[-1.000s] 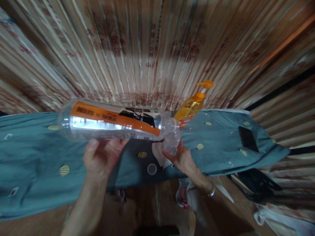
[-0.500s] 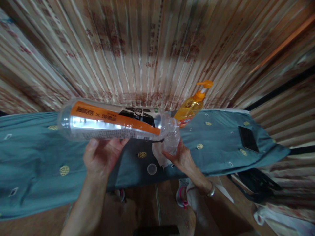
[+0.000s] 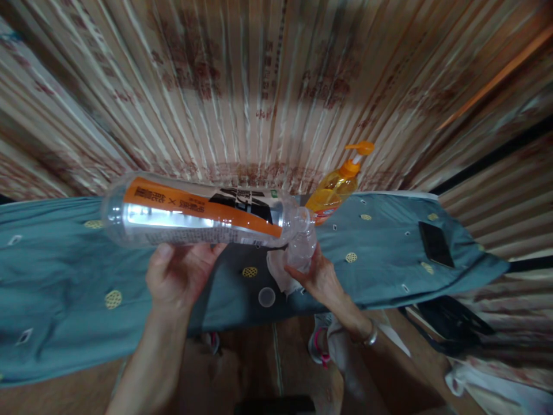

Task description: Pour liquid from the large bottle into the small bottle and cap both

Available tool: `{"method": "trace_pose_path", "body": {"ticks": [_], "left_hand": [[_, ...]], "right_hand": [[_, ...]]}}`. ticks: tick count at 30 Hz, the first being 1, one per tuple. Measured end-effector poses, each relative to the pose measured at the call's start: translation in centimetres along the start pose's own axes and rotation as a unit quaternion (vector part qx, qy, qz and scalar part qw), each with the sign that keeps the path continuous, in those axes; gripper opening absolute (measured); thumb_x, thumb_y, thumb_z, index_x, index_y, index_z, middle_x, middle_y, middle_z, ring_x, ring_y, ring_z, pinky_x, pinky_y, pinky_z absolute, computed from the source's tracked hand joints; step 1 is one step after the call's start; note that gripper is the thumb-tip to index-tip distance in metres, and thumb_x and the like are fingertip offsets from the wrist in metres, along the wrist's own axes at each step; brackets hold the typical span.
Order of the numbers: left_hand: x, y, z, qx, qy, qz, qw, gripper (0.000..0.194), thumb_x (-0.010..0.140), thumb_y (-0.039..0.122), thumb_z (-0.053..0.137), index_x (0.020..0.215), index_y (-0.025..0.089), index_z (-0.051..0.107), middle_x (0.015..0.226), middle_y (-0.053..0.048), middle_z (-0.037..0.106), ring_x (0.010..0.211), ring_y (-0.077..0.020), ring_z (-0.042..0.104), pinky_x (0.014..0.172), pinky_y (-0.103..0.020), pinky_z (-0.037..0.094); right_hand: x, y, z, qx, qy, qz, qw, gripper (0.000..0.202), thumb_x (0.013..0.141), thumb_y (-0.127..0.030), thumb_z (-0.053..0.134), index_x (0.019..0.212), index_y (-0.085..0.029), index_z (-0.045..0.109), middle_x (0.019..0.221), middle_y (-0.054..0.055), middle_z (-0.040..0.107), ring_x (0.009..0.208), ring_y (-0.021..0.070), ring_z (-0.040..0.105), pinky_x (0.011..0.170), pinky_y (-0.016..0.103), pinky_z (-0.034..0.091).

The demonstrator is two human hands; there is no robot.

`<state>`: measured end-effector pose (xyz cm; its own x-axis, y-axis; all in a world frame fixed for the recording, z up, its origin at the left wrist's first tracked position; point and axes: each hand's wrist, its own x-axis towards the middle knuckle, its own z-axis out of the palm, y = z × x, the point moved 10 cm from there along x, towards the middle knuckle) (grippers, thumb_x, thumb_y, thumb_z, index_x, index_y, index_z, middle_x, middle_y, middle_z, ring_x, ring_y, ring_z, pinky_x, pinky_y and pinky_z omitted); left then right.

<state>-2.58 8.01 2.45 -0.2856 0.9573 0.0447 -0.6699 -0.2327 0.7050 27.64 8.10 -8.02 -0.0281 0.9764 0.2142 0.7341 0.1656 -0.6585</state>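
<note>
Near the table's front edge lie a round lid and pale cloth. Beyond, the left hand cradles a sideways large bottle, mouth at the small bottle that the right hand grips. A pump bottle stands behind.

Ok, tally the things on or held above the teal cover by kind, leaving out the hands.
Bottles: 3 (large labelled bottle, small clear bottle, orange pump bottle)
Round clear disc: 1
Dark flat rectangle: 1
Pale cloth or tissue: 1
Total: 6
</note>
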Motion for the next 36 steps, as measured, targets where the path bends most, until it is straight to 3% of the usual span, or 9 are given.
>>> {"method": "trace_pose_path", "body": {"ticks": [7,12,17,22,27,32,36], "left_hand": [[0.04,-0.05,-0.19,0.01,-0.006,0.007,1.0,0.053,0.053,0.053,0.108,0.096,0.034,0.084,0.109,-0.004,0.086,0.109,-0.0339,0.08,0.082,-0.042,0.073],[0.07,-0.06,-0.21,0.01,-0.007,0.008,1.0,0.053,0.054,0.052,0.108,0.098,0.036,0.083,0.112,-0.002,0.085,0.112,-0.034,0.079,0.082,-0.042,0.073],[0.1,0.06,-0.04,0.007,-0.009,0.009,1.0,0.054,0.053,0.051,0.108,0.099,0.036,0.084,0.113,-0.003,0.085,0.111,-0.0343,0.079,0.08,-0.042,0.073],[0.13,-0.02,-0.15,0.005,-0.007,0.007,1.0,0.054,0.052,0.051,0.109,0.098,0.036,0.084,0.112,-0.003,0.085,0.107,-0.0333,0.08,0.079,-0.041,0.073],[0.12,-0.12,-0.26,0.0,-0.01,0.003,1.0,0.055,0.053,0.05,0.109,0.099,0.035,0.084,0.113,-0.003,0.085,0.11,-0.0346,0.08,0.08,-0.042,0.073],[0.11,0.07,-0.02,-0.006,-0.011,0.013,1.0,0.058,0.053,0.049,0.109,0.102,0.035,0.083,0.116,-0.003,0.085,0.113,-0.0358,0.079,0.078,-0.042,0.073],[0.21,0.04,0.07,-0.006,-0.016,0.016,1.0,0.058,0.053,0.05,0.109,0.103,0.035,0.084,0.117,-0.004,0.085,0.113,-0.0367,0.079,0.078,-0.042,0.072]], "right_hand": [[-0.08,0.16,0.26,-0.013,-0.005,-0.015,1.0,0.1,0.087,-0.053,0.081,0.168,-0.011,0.04,0.138,0.025,0.079,0.119,0.0404,0.081,0.1,0.057,0.069],[-0.04,0.04,0.09,-0.022,0.003,-0.02,1.0,0.103,0.086,-0.057,0.081,0.166,-0.007,0.041,0.132,0.025,0.081,0.115,0.0413,0.082,0.095,0.057,0.071],[-0.15,0.13,0.06,-0.02,0.014,-0.03,0.999,0.098,0.087,-0.057,0.08,0.169,-0.017,0.042,0.134,0.021,0.081,0.111,0.0409,0.083,0.092,0.058,0.072],[-0.32,0.3,0.08,-0.024,0.035,-0.042,0.998,0.097,0.087,-0.055,0.081,0.164,-0.01,0.044,0.132,0.026,0.08,0.112,0.0432,0.082,0.09,0.062,0.071],[-0.25,0.54,0.25,-0.02,0.024,-0.024,0.999,0.098,0.086,-0.053,0.082,0.168,-0.019,0.041,0.131,0.021,0.082,0.11,0.04,0.083,0.091,0.06,0.071],[-0.18,0.53,0.23,-0.028,0.018,-0.016,0.999,0.099,0.087,-0.064,0.079,0.162,-0.008,0.045,0.129,0.026,0.081,0.113,0.0423,0.082,0.093,0.059,0.07],[-0.19,0.45,0.28,-0.034,0.014,-0.019,0.999,0.101,0.087,-0.065,0.078,0.162,-0.007,0.043,0.128,0.027,0.082,0.113,0.0416,0.082,0.094,0.057,0.07]]}}
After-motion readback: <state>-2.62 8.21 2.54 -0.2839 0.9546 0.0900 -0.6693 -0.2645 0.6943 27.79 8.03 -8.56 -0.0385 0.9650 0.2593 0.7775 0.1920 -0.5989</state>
